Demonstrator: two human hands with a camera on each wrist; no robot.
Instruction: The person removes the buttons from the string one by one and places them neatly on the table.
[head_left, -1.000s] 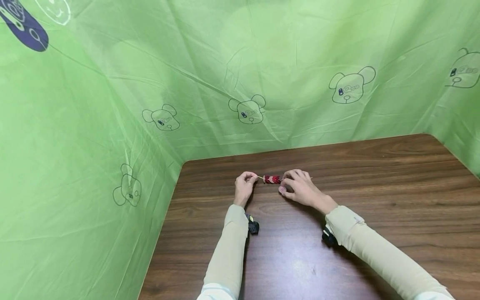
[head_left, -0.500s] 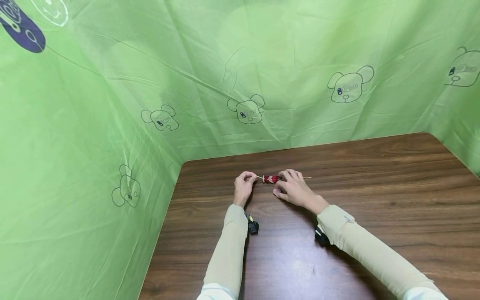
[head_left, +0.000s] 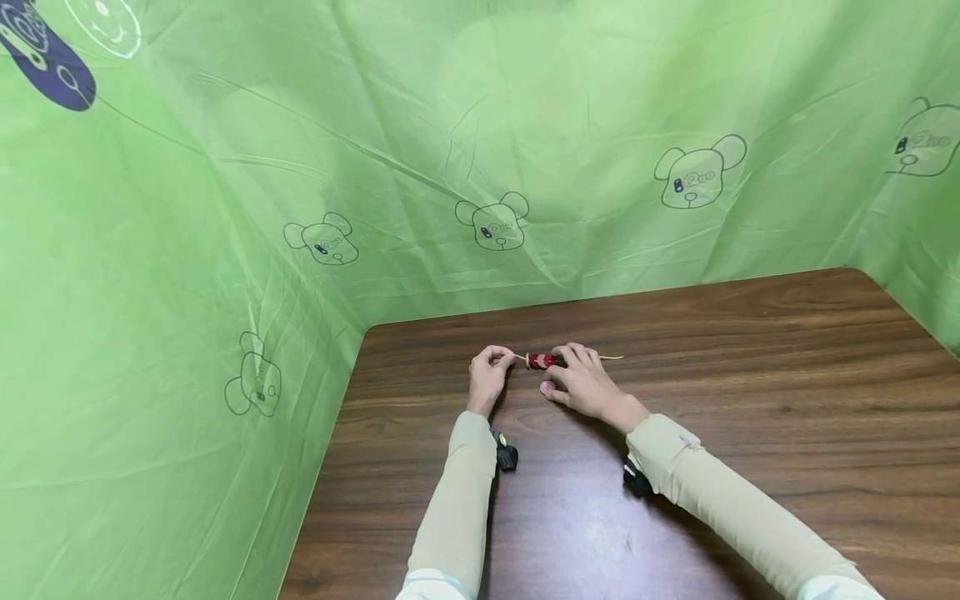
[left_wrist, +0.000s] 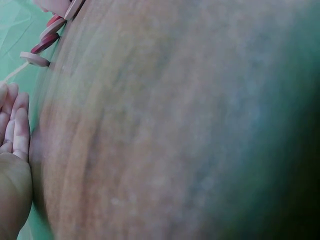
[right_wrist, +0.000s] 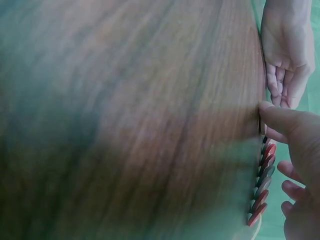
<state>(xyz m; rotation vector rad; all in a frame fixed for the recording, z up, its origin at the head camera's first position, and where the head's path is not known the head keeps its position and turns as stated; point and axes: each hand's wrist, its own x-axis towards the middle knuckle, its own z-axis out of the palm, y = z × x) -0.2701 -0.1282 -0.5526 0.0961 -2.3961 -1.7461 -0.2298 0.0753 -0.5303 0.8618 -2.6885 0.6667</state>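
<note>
We found green cloth [head_left: 420, 150] across the far side and both flanks, creased, with mouse-head outlines printed on it and a purple shape at upper left. Below it we recorded a brown wood-grain counter [head_left: 750, 358] with a patch of glare towards the near side.

Two arms reached in from the near edge, and we logged a pale left sleeve [head_left: 457, 492] and a matching right sleeve [head_left: 742, 492], with a black device [head_left: 507, 454] at the left wrist and another at the right.

The right hand [head_left: 585, 387] was arched over part of the row described below, its thumb and forefinger narrowed and its other fingers spread. We could not tell whether those other fingers touched the row. The left hand [head_left: 487, 382] stood to the left, thumb and forefinger pinched together.

Between the hands, close to the far edge, we located a row [head_left: 540, 360] of red, dark and pink discs, leaning on edge and threaded on a cord [head_left: 612, 358]. The left hand pinched the cord just beyond the row, and its free end emerged past the right hand.

Smallest, a pink disc [head_left: 547, 387] sat between the right thumb and forefinger. We could not tell whether it was threaded.
</note>
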